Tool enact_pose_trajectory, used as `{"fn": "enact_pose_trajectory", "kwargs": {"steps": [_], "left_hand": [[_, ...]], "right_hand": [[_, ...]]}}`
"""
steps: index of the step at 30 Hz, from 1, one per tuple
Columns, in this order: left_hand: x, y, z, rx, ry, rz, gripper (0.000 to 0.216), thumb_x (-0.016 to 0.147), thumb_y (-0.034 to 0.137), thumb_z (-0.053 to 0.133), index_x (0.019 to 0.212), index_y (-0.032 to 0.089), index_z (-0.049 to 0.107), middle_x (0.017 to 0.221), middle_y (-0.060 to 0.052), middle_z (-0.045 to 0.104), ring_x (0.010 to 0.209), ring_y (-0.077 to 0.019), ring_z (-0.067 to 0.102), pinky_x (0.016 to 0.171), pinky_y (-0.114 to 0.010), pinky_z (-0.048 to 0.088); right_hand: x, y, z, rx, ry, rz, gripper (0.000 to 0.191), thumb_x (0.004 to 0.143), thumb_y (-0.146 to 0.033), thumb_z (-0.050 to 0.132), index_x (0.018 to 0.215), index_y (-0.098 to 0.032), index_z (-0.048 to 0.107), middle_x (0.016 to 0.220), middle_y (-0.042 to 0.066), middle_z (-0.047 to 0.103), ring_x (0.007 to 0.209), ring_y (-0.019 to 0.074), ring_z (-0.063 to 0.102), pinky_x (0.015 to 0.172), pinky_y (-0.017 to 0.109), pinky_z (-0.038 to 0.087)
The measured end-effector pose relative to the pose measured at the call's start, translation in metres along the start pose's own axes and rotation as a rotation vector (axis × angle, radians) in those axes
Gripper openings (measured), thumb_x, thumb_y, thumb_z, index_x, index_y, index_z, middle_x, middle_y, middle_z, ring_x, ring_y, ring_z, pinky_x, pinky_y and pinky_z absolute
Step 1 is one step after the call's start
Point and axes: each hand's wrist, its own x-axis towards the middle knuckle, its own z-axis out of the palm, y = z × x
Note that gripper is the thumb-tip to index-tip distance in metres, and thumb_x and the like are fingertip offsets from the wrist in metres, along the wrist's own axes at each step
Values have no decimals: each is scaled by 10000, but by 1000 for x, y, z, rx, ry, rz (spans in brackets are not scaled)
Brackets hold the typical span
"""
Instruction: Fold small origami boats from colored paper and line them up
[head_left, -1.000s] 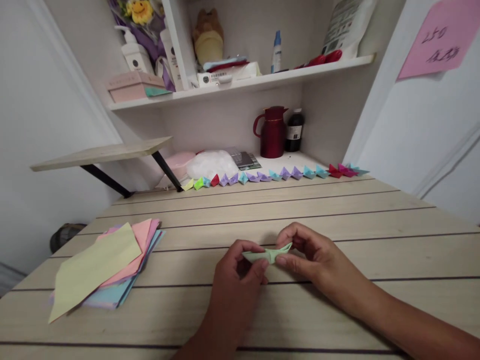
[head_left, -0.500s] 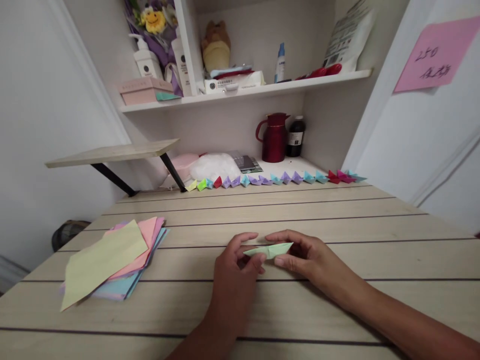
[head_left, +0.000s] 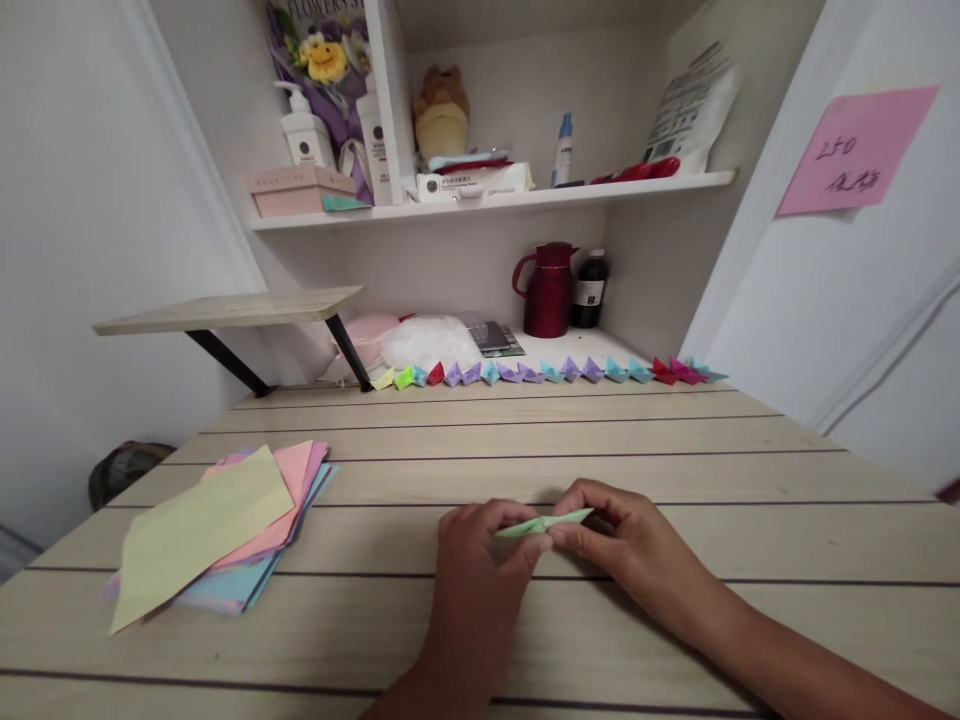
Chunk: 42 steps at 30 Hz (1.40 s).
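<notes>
A small light-green folded paper boat [head_left: 544,523] is held just above the wooden table [head_left: 675,640]. My left hand [head_left: 484,550] pinches its left half, thumb at the near side and fingers behind. On the other side, my right hand [head_left: 619,530] grips the right half between thumb and curled forefinger. The boat looks narrow and flattened, with pointed ends; part of its lower side is covered by my thumbs.
Coloured paper sheets [head_left: 202,540] lie stacked at the left, yellow on top. Several folded paper boats [head_left: 510,372] line the table's back edge. Behind them stand a red jug [head_left: 547,290] and a dark bottle [head_left: 590,290]. A small raised shelf [head_left: 232,308] is at back left.
Both hands have closed in on the green paper boat, the right fingers now pinching it. The whole scene sits slightly lower in view as the camera tilted up.
</notes>
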Motion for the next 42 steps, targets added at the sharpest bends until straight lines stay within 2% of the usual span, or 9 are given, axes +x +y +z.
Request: {"fn": "enact_pose_trajectory", "kwargs": {"steps": [3, 8, 11, 14, 22, 26, 31, 37, 42], "left_hand": [[1, 0, 0, 30, 23, 9, 26, 690, 269, 719, 691, 246, 706, 785, -9, 707, 885, -244, 603, 878, -369, 406], [4, 3, -2, -123, -69, -138, 69, 708, 262, 665, 667, 207, 678, 669, 12, 646, 692, -173, 557, 698, -284, 414], [6, 5, -5, -227, -130, -211, 114, 707, 285, 660, 644, 191, 660, 546, 48, 543, 550, -119, 459, 575, -240, 362], [8, 5, -7, -275, -142, -213, 151, 697, 326, 683, 675, 177, 671, 531, 53, 522, 521, -101, 413, 539, -227, 322], [10, 6, -7, -398, -124, -201, 198, 717, 362, 687, 722, 164, 673, 592, 27, 578, 605, -119, 487, 618, -236, 358], [13, 6, -4, -434, -85, -176, 227, 708, 385, 683, 680, 161, 657, 585, 26, 572, 592, -117, 482, 618, -239, 360], [17, -6, 1, -445, -171, -150, 251, 657, 399, 707, 677, 153, 664, 572, 12, 602, 552, -118, 485, 586, -247, 361], [19, -15, 3, -478, -242, -114, 258, 668, 400, 709, 669, 154, 632, 615, -8, 628, 588, -130, 519, 604, -251, 396], [15, -9, 0, -298, -209, 33, 282, 776, 427, 625, 670, 171, 677, 722, -27, 656, 743, -175, 578, 720, -265, 435]], "right_hand": [[0, 1, 1, -28, -13, -34, 171, 765, -370, 700, 739, -203, 670, 726, -4, 629, 696, 161, 532, 637, 269, 403], [5, 5, -1, 72, -62, 76, 232, 775, -425, 674, 755, -195, 673, 570, -37, 536, 559, 127, 457, 527, 249, 341], [7, 4, -4, 156, -120, 71, 282, 804, -462, 638, 753, -187, 677, 668, -6, 611, 670, 158, 543, 641, 273, 410], [6, 2, -5, 184, -128, 38, 337, 838, -503, 592, 756, -185, 672, 738, 11, 642, 739, 176, 569, 711, 287, 424], [0, 1, -3, 257, -54, -27, 476, 949, -546, 374, 739, -186, 605, 760, 39, 652, 795, 200, 594, 793, 304, 426], [3, 1, 0, 275, -112, -47, 446, 936, -543, 413, 787, -181, 625, 789, 42, 651, 786, 198, 584, 778, 314, 426], [6, 3, 4, 192, -108, -39, 432, 901, -555, 481, 747, -178, 623, 735, 31, 637, 754, 193, 569, 747, 309, 413], [7, 6, 6, 118, -84, -33, 467, 873, -591, 500, 650, -188, 578, 630, 2, 586, 626, 157, 509, 632, 277, 373], [8, 4, 7, 106, -25, -25, 484, 865, -603, 506, 626, -185, 561, 597, -15, 554, 583, 140, 483, 604, 269, 364]]}}
